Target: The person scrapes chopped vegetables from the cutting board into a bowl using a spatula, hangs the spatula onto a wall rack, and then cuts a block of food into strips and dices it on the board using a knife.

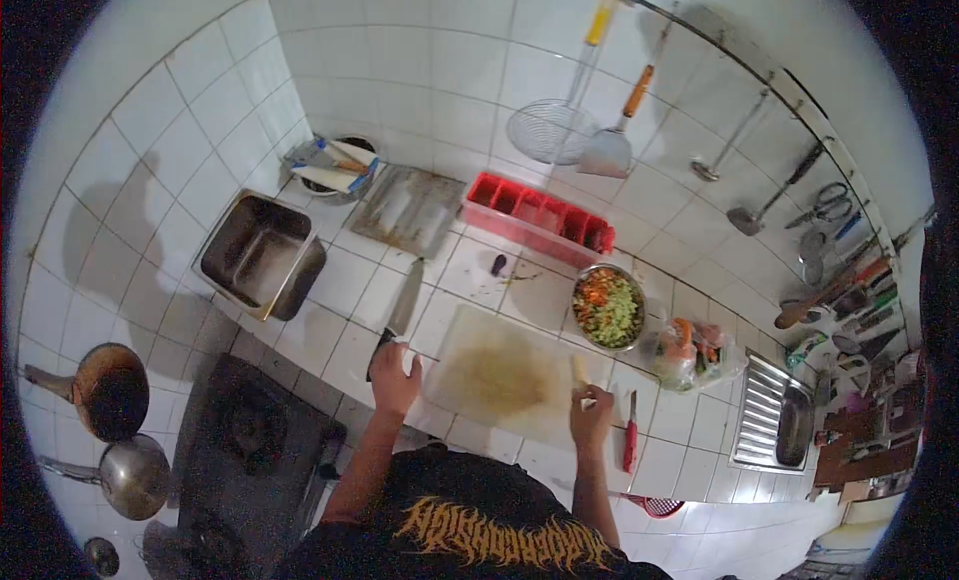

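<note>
My left hand (397,382) is at the left of the worktop, its fingers closed over the black handle of a large kitchen knife (404,300). The knife lies on the tiles with its blade pointing away from me. In my right hand (591,412) is a pale yellow stick-shaped piece (579,368), upright between the fingers; its kind is unclear. That hand is over the right edge of a white cutting board (465,332), whose middle is stained brown and wet. A small knife with a red handle (630,445) lies to the right of my right hand.
Behind the board stand a metal bowl of diced vegetables (607,308) and a red divided container (534,220). A plastic bag of vegetables (694,355) lies right of the bowl, before the sink (794,425). Metal pan (262,250) at left; dark scrap (497,265) behind the board.
</note>
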### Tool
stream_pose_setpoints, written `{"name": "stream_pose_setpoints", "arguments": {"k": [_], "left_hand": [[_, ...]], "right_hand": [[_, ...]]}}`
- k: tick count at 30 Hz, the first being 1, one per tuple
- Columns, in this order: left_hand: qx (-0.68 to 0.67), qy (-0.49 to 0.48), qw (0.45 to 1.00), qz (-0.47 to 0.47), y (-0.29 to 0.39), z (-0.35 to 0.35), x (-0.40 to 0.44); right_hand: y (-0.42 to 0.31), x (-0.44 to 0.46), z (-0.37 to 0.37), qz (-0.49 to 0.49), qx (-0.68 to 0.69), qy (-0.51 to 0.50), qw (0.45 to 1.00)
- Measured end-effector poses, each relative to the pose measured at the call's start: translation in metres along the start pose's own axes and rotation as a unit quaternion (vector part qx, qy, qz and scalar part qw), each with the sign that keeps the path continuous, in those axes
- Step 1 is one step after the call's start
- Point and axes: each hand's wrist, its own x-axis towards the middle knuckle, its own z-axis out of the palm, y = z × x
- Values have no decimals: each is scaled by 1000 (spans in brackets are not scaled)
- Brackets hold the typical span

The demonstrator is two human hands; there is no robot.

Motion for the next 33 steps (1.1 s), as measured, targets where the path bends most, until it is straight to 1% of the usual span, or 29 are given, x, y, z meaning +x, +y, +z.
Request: {"name": "stream_pose_setpoints", "arguments": {"k": [1,2,4,5,6,7,8,9,10,11,12,13,14,15,16,17,18,19,20,21,22,24,25,26,28,29,30,32,33], "left_hand": [[38,-14,999,-29,-15,-2,4],[75,-32,995,-54,-29,-4,5],[111,-46,991,-62,-41,-9,9],[146,-52,985,-70,-46,-11,12],[146,-63,986,-59,-54,-11,13],[129,-126,979,-92,-64,-10,13],[113,-186,968,-125,-73,-6,14],[112,-196,967,-116,-83,-2,14],[65,-210,969,-110,-91,0,14],[18,-223,969,-105,-96,4,12],[14,-234,967,-99,-91,5,12],[-186,-286,917,-208,-78,1,16],[-374,-322,813,-309,-63,-3,20],[-412,-364,744,-380,-32,-17,31],[-412,-370,742,-378,-11,-17,31],[-419,-390,749,-334,7,-15,30],[-426,-409,754,-289,22,-11,26],[-424,-414,752,-289,31,1,18],[-452,-450,724,-263,39,15,8],[-480,-484,693,-235,48,25,0],[-479,-488,691,-235,63,23,-3],[-418,-459,780,-79,85,17,-8],[-417,-458,785,-25,82,31,-17],[-415,-461,784,-24,83,35,-22],[-439,-456,768,100,91,36,-23],[-394,-468,775,160,91,41,-19],[-391,-470,775,161,96,44,-19],[-322,-483,814,-27,108,49,-22],[-288,-445,845,-63,116,55,-20]], "right_hand": [[-48,-6,-5,31,33,-47,998],[-67,-15,7,3,74,-59,996],[-77,-37,45,-20,8,-55,998],[-77,-44,52,-7,8,-53,999],[-82,-48,56,-27,-37,-70,996],[-87,-50,59,-47,-83,-88,992],[-91,-50,60,-34,-85,-85,992],[-96,-48,55,-54,-94,-39,993],[-101,-48,50,-74,-105,7,992],[-105,-48,44,-62,-111,9,992],[-111,-48,39,-51,-32,-17,998],[-114,-50,34,-42,48,-41,997],[-118,-52,30,-35,42,-38,998],[-122,-53,28,23,112,-139,984],[-127,-55,28,80,183,-237,951],[-133,-55,28,99,223,-274,930],[-133,-58,34,103,222,-272,931],[-130,-61,43,120,291,-286,905],[-127,-65,51,137,358,-299,874],[-123,-69,56,124,382,-299,866],[-124,-65,48,128,382,-296,866],[-118,-54,29,184,387,-375,822],[-104,-60,36,171,396,-332,839],[-92,-61,31,173,397,-330,838],[-83,-56,5,148,353,-304,872],[-60,-66,12,160,345,-280,882],[-52,-68,4,161,349,-278,880],[-35,-69,-11,151,342,-214,902],[-48,-56,-39,174,311,-225,907]]}}
